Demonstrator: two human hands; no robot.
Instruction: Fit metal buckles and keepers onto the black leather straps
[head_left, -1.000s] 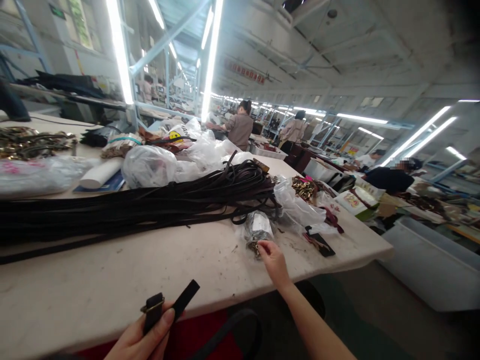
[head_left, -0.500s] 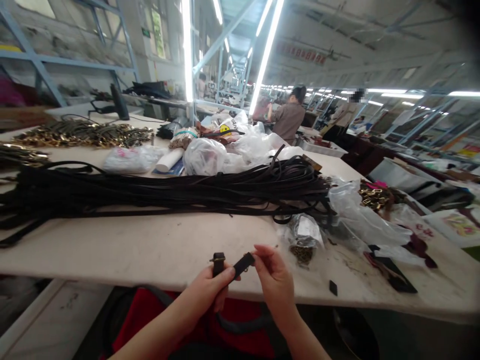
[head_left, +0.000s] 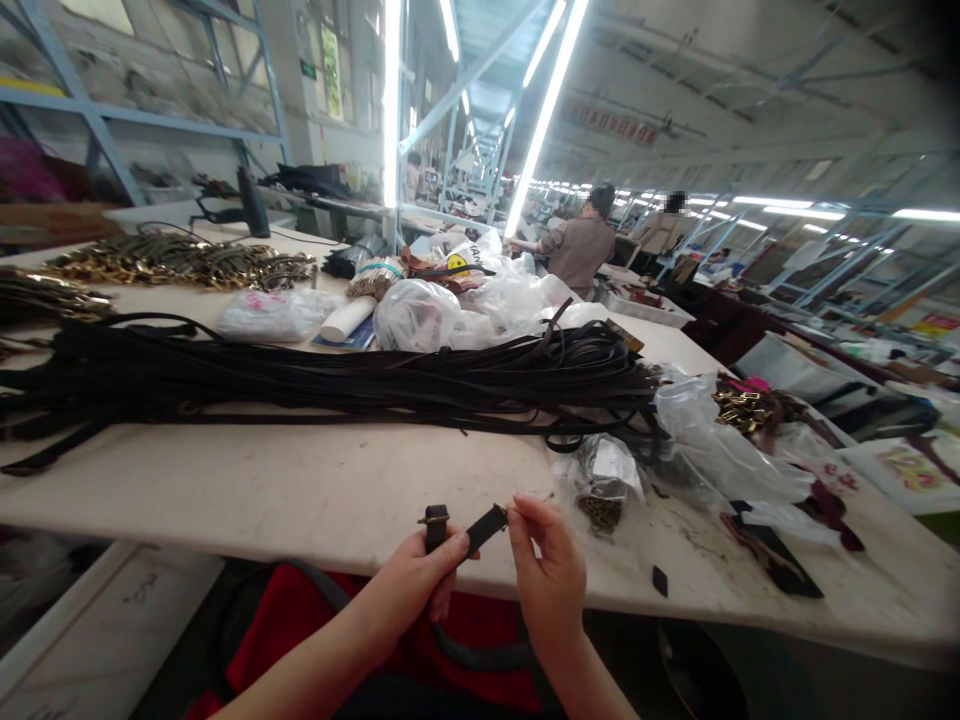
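My left hand (head_left: 420, 575) grips a folded black strap (head_left: 480, 527) with a brass slider on it, held just over the near edge of the white table (head_left: 300, 490). My right hand (head_left: 547, 560) pinches a small metal piece at the strap's free end, fingers closed. A long pile of black straps (head_left: 337, 380) lies across the table behind my hands. A small clear bag of brass hardware (head_left: 604, 480) sits just right of my right hand.
Plastic bags (head_left: 420, 310) and a heap of brass-fitted straps (head_left: 172, 262) lie at the back. A clear bag (head_left: 720, 445) with gold buckles (head_left: 750, 405) is at the right. Other people (head_left: 581, 245) work at benches beyond. Red cloth (head_left: 300, 620) lies under the table edge.
My right hand left the hardware bag and came to the strap end. My left hand lifted the strap in front of me. The view swung left.
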